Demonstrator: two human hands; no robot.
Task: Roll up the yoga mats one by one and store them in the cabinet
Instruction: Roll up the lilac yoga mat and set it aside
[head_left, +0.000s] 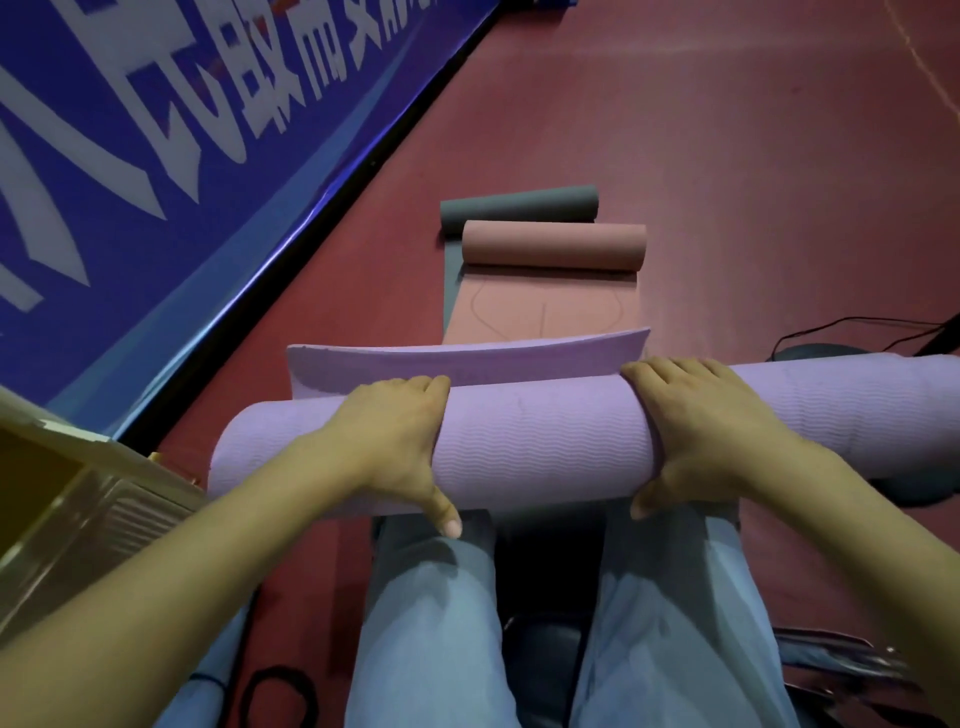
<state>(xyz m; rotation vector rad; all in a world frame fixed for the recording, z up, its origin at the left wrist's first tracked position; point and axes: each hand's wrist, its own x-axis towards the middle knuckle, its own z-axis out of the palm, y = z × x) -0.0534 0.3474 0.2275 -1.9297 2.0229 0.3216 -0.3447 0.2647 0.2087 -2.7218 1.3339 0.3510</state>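
A purple yoga mat (545, 436) lies almost fully rolled across my knees, its last flap (467, 358) sticking up behind the roll. My left hand (400, 441) grips the roll left of centre, fingers over the top and thumb down the near side. My right hand (711, 431) grips it right of centre the same way. Farther out on the floor lies a pink mat (550, 249), partly rolled with its flat end toward me. A grey mat (519, 205), also partly rolled, sits just behind and under it.
A blue banner with white characters (156, 156) runs along the left wall. A beige cabinet or crate (67, 499) stands at my left. Black cables (852, 327) trail on the red floor (727, 156) at the right, and a dark loop (280, 696) lies near my left leg.
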